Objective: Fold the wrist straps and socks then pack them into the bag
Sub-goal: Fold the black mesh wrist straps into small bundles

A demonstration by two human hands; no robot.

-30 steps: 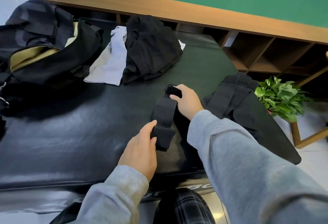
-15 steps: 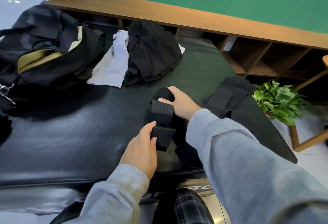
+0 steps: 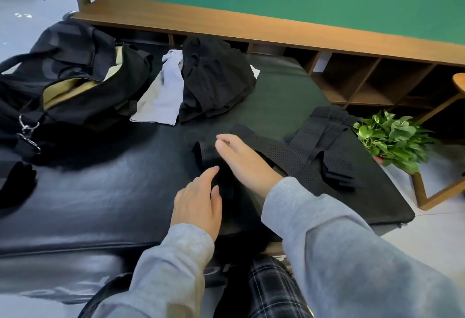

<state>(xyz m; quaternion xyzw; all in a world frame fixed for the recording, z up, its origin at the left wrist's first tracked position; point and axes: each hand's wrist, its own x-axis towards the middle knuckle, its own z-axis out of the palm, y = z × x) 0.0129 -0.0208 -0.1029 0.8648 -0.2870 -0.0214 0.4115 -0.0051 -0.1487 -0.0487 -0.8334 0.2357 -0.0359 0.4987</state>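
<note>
Head view: our left hand (image 3: 197, 202) rests flat, fingers straight, on the folded wrist strap (image 3: 208, 156) on the black desk (image 3: 100, 197); our right hand (image 3: 245, 160) hovers above it, grip loose and empty. Unpinned, the strap may spring open, we judge, before reaching the bag (image 3: 73, 86) far left.

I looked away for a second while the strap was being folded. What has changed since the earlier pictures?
Both hands have let go of the black perforated wrist strap: the right hand opened flat above it, and the left hand drew back with relaxed fingers. The strap now lies folded shorter on the black padded mat. The black open bag stayed put.
</note>
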